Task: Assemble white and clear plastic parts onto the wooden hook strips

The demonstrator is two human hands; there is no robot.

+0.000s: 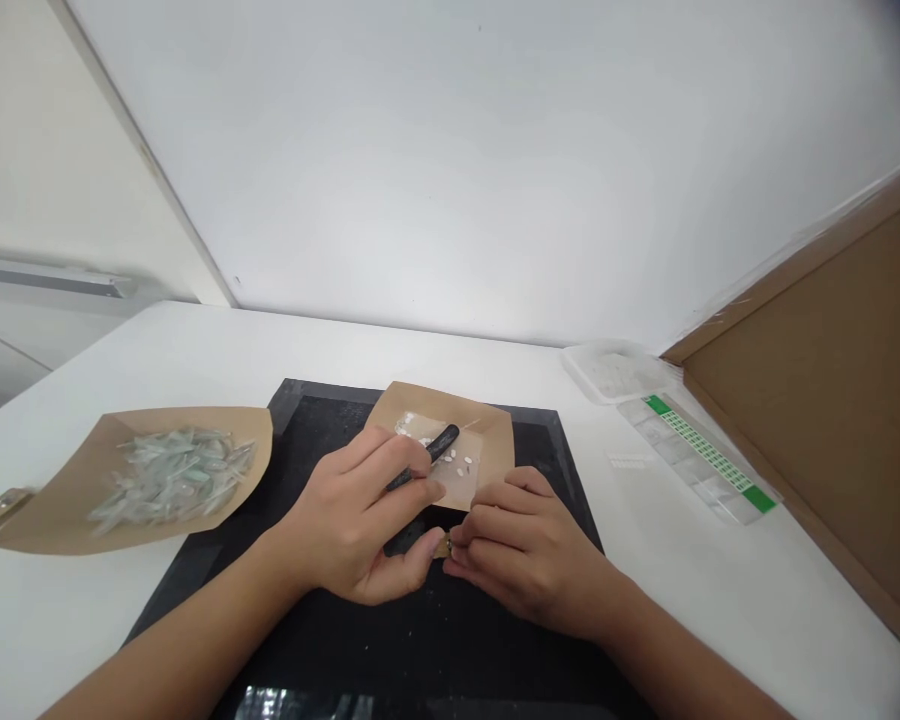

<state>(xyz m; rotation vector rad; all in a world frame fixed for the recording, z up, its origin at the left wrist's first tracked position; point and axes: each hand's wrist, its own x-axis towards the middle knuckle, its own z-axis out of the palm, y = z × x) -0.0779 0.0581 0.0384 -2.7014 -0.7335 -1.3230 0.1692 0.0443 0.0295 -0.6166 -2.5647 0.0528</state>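
Note:
My left hand (367, 515) is closed round a black tool (435, 445) whose tip reaches over a small brown paper tray (495, 425). That tray holds a clear bag and a few tiny white pieces (457, 462). My right hand (521, 545) has its fingers curled and pinched on a small brownish item (444, 545) between the two hands, too small to name. Both hands rest over a black mat (322, 620) on the white table.
A larger brown paper tray (67, 500) with several clear plastic bags (172, 475) lies at the left. A clear lidded container (611, 370), a clear strip with green markings (701, 455) and a brown board (840, 400) stand at the right.

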